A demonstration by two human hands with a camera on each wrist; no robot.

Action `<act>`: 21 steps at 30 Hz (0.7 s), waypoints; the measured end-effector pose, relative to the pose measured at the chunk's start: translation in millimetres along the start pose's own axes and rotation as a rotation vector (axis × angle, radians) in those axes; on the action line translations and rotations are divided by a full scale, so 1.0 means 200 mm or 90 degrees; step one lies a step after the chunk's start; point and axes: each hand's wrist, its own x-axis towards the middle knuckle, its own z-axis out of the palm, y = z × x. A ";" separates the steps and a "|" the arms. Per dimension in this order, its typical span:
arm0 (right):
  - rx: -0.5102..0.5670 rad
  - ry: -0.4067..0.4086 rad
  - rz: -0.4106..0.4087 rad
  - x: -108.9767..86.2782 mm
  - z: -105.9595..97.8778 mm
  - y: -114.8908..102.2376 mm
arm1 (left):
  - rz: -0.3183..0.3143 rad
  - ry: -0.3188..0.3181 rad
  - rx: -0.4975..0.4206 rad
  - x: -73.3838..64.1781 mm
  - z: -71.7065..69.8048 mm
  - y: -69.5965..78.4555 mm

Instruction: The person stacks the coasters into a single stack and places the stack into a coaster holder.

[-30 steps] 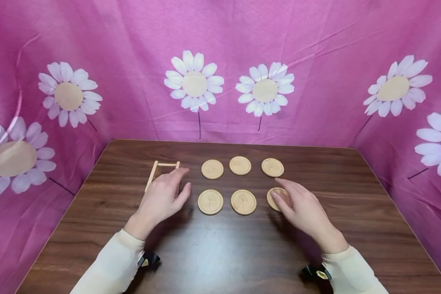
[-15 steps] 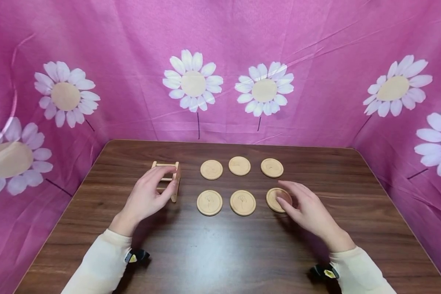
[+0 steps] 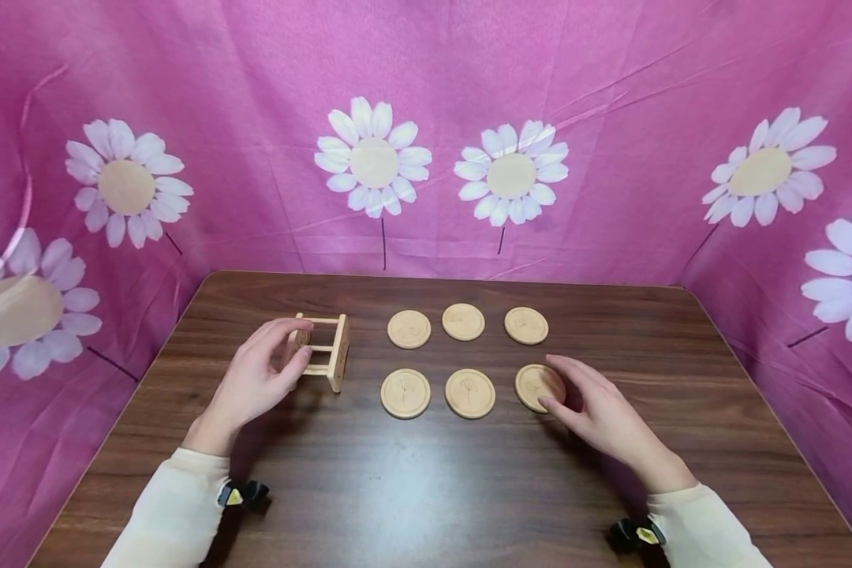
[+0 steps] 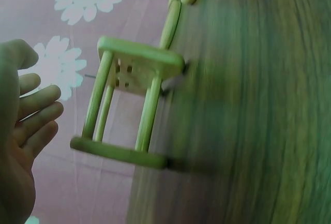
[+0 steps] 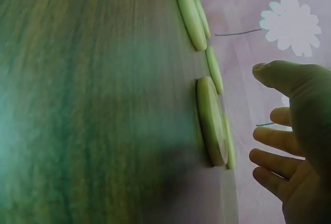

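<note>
A small wooden coaster rack (image 3: 340, 355) with round bars stands at the left of the table, one end panel behind my left hand. My left hand (image 3: 252, 380) hovers over its left side, fingers loosely bent; in the left wrist view the hand is apart from the rack. Round wooden coasters with engraved drawings lie flat in two rows: a back row (image 3: 463, 322) of three and a front row (image 3: 470, 394) of three. Beside the front right coaster (image 3: 536, 385) my right hand (image 3: 607, 414) hovers, thumb and fingers spread, holding nothing; the right wrist view shows it apart.
The brown wood-grain table (image 3: 412, 489) has its far edge against a pink cloth (image 3: 270, 158) printed with white daisies. The cloth also hangs at both sides. A black strap device is worn at each wrist.
My left hand has moved left and toward me, off the rack, uncovering its bars and right panel. My right hand has drawn slightly right and toward me, away from the front right coaster.
</note>
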 end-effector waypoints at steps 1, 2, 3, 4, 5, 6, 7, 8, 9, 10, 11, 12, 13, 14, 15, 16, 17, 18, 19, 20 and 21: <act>0.001 -0.001 -0.001 0.00 0.00 0.00 | -0.002 0.001 0.001 0.00 -0.01 -0.01; 0.003 -0.001 -0.003 0.00 0.00 0.01 | -0.004 0.001 0.001 0.00 -0.01 -0.02; 0.006 -0.001 -0.004 -0.01 0.00 0.01 | -0.008 0.001 0.002 -0.01 -0.02 -0.03; 0.010 0.000 -0.006 -0.01 0.00 0.02 | -0.011 0.000 0.003 -0.01 -0.02 -0.04; 0.014 0.000 -0.006 -0.01 0.00 0.02 | -0.014 -0.001 0.005 -0.01 -0.03 -0.05; 0.019 0.001 -0.007 -0.01 0.00 0.02 | -0.018 -0.002 0.007 -0.01 -0.03 -0.06; 0.022 0.000 -0.007 -0.01 0.00 0.02 | -0.021 -0.003 0.009 -0.02 -0.04 -0.07; 0.024 0.000 -0.007 -0.01 -0.01 0.03 | -0.025 -0.005 0.011 -0.02 -0.04 -0.08; 0.026 0.000 -0.006 -0.01 -0.01 0.03 | -0.027 -0.006 0.012 -0.02 -0.04 -0.09; 0.028 -0.002 -0.004 -0.01 -0.01 0.03 | -0.030 -0.007 0.015 -0.02 -0.05 -0.10; 0.028 -0.004 -0.002 -0.01 -0.01 0.03 | -0.033 -0.008 0.017 -0.02 -0.05 -0.11; 0.028 -0.007 0.001 -0.02 -0.01 0.03 | -0.036 -0.011 0.018 -0.03 -0.06 -0.11; 0.026 -0.010 0.004 -0.02 -0.01 0.03 | -0.041 -0.014 0.020 -0.03 -0.06 -0.12; 0.024 -0.014 0.008 -0.02 -0.01 0.04 | -0.045 -0.018 0.022 -0.03 -0.06 -0.13; 0.022 -0.018 0.011 -0.02 -0.01 0.04 | -0.048 -0.023 0.026 -0.03 -0.07 -0.14; 0.020 -0.023 0.015 -0.02 -0.01 0.05 | -0.052 -0.030 0.029 -0.03 -0.07 -0.15; 0.017 -0.029 0.019 -0.03 0.00 0.05 | -0.056 -0.037 0.031 -0.04 -0.07 -0.15; 0.015 -0.037 0.023 -0.03 0.00 0.06 | -0.059 -0.045 0.033 -0.04 -0.08 -0.16; 0.013 -0.043 0.027 -0.03 0.00 0.06 | -0.061 -0.053 0.035 -0.05 -0.08 -0.17; 0.010 -0.049 0.030 -0.03 0.00 0.07 | -0.064 -0.061 0.035 -0.05 -0.08 -0.17; 0.008 -0.053 0.032 -0.03 0.00 0.07 | -0.068 -0.069 0.033 -0.05 -0.09 -0.18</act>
